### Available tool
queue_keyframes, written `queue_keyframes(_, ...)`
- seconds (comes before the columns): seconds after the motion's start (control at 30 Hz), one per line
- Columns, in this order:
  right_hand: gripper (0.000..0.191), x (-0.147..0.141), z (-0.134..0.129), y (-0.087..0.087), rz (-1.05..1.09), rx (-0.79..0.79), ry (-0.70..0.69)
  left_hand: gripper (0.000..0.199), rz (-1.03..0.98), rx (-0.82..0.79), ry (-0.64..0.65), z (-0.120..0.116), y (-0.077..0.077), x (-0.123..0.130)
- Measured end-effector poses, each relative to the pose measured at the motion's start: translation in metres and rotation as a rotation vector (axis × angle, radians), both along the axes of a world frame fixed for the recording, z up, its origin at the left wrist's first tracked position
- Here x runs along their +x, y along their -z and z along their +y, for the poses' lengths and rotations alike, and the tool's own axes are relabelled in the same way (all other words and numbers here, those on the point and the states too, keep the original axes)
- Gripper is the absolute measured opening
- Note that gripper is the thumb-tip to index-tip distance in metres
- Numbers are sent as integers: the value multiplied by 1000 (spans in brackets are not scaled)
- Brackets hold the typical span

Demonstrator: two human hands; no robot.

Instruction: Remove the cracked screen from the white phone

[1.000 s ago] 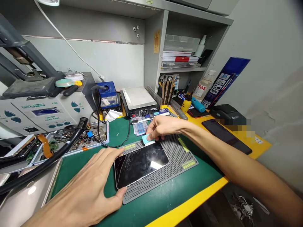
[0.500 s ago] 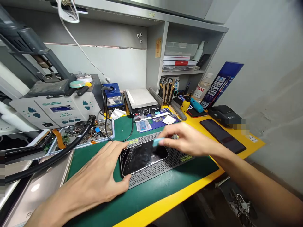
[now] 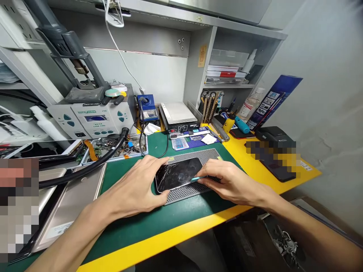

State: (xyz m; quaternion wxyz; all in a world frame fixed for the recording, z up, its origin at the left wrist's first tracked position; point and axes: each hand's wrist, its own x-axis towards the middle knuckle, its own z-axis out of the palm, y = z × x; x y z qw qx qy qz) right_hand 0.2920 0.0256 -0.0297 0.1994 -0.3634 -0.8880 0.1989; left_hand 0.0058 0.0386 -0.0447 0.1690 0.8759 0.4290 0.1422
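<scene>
A phone [image 3: 177,174] with a cracked, smudged black screen lies face up on a grey perforated mat [image 3: 184,194]. My left hand [image 3: 138,183] grips the phone's left end, thumb at the near edge and fingers along the far edge. Pinched between the thumb and fingers of my right hand [image 3: 227,179] is a thin, flat light-blue piece [image 3: 195,178]. Its tip meets the phone's near edge towards the right end. The fingers of my right hand cover the phone's right corner.
Behind the mat stands a heating plate [image 3: 178,117] beside a blue soldering station [image 3: 148,109]. On the left, a tray of small parts [image 3: 124,151] sits under a black hose [image 3: 93,172]. Another dark phone [image 3: 272,166] lies right, near a yellow bottle [image 3: 228,124].
My right hand has moved from above the screen to the phone's near right edge with the light-blue piece. My left hand still grips the phone's left end. The view has shifted left.
</scene>
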Motion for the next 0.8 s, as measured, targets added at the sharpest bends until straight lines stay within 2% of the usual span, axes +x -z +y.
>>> queue_keyframes(0.23,14,2,-3,5,24,13,4,66,-27,-45,0,-3,-5,-1)
queue_keyframes(0.53,14,4,-4,5,19,23,5,67,-31,-82,-16,-2,-5,-1)
queue_keyframes(0.8,15,6,-3,8,11,111,-68,67,-29,-86,-4,-2,-6,-3)
